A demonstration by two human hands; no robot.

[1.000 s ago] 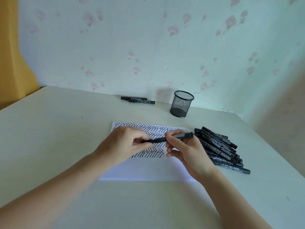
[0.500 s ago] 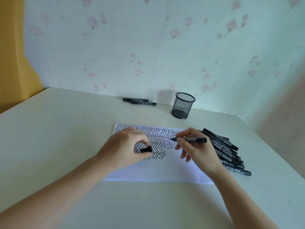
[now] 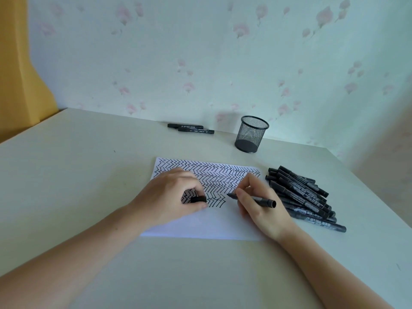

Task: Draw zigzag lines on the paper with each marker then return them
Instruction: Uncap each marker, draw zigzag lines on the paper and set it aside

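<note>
The pale table (image 3: 78,175) carried a white paper sheet (image 3: 200,228), its far half filled with black zigzags, near the front edge. A heap of black markers (image 3: 301,195) lay toward the right edge. The right hand (image 3: 258,208) gripped an uncapped black marker (image 3: 252,198), tip at the paper; the left hand (image 3: 169,197) pinched its small black cap (image 3: 198,199), resting on the sheet. Fresh ink could smear under that resting hand.

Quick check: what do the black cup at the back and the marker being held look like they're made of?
Black round mesh pen cup: looks like matt wire mesh; the wall shows through its grid. Black uncapped marker in the right hand: probably smooth plastic, with a faint sheen.
</note>
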